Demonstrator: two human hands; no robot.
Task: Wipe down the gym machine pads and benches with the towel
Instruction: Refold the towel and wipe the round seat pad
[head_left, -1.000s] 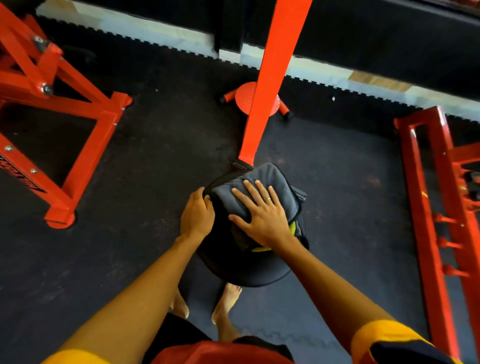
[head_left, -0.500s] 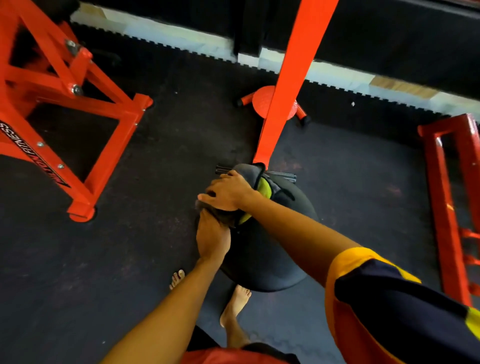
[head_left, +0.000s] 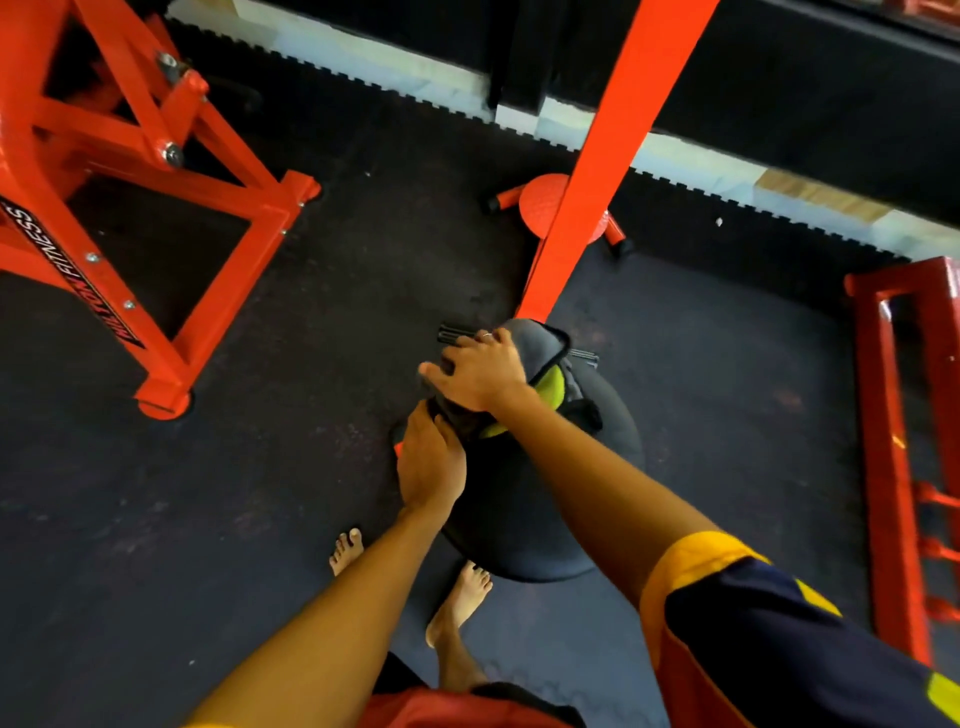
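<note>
Towel (head_left: 540, 348), one grey cloth with a yellow-green patch showing, lies bunched on the far-left edge of a single round black pad (head_left: 602, 467), just below the spot where one slanted red post (head_left: 613, 145) meets it. A person's right hand (head_left: 480, 371) lies on top of the towel, palm down, fingers stretched out toward the left and pressing the cloth onto the pad; one ring shows on a finger. The left hand (head_left: 428, 462) rests against the pad's left edge directly below the right hand, knuckles up, its fingertips tucked out of sight under the cloth, so whether it grips anything cannot be told. Two bare feet (head_left: 467, 592) stand on the dark floor mat (head_left: 260, 467) by the pad's near edge. Two more red frames flank the scene: one at left (head_left: 171, 218) bearing white lettering, one at right (head_left: 888, 415). One round red plate (head_left: 540, 205) sits behind the post.
</note>
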